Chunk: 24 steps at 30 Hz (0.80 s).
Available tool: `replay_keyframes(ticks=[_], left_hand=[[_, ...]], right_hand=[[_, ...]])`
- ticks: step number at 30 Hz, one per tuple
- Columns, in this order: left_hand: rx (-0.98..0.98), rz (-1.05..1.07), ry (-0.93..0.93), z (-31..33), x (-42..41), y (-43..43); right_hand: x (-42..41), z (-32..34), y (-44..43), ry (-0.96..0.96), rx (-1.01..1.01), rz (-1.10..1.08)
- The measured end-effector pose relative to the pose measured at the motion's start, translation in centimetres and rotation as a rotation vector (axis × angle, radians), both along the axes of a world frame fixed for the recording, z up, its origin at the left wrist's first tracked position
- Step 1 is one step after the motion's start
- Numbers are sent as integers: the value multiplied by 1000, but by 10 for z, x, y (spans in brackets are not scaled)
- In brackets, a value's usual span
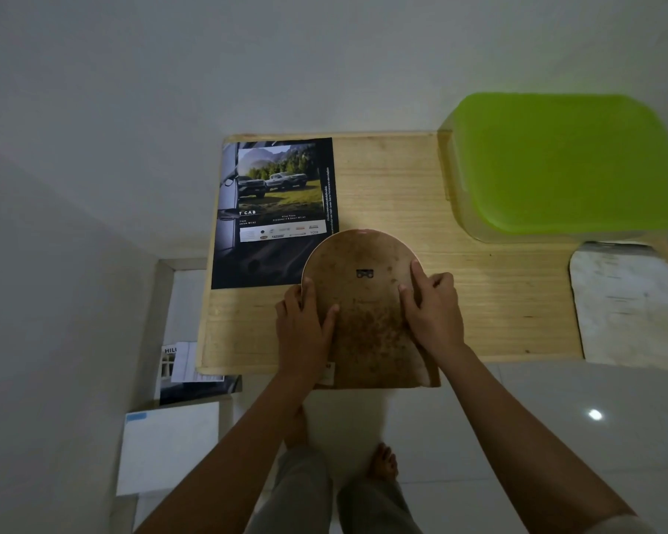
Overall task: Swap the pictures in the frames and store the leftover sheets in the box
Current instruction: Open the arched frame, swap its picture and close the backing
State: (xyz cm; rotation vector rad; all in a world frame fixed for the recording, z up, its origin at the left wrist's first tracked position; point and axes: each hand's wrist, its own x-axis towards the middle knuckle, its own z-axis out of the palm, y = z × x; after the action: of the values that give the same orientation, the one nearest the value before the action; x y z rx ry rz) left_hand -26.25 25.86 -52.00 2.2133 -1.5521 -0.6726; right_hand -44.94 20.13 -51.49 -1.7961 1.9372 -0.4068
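Arched brown frame lies face down, overlapping the truck brochure.

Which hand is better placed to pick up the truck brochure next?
Left. The brochure lies to the left of the frame, just beyond the left hand gripping its edge; the right hand would likely have to cross over the frame.
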Motion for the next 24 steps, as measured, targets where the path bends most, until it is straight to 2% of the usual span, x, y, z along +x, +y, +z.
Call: replay_keyframes(ticks=[10, 17, 20, 24], left_hand=[[-15, -22, -21, -1, 1, 1], [-13, -96, 2, -4, 4, 14], [-8, -179, 41, -9, 5, 33], [7, -199, -18, -20, 5, 41]], right_hand=[[-2, 3, -5, 57, 42, 50], [-15, 13, 17, -61, 147, 139], [-26, 12, 33, 3, 180, 230], [-28, 7, 36, 83, 160, 286]])
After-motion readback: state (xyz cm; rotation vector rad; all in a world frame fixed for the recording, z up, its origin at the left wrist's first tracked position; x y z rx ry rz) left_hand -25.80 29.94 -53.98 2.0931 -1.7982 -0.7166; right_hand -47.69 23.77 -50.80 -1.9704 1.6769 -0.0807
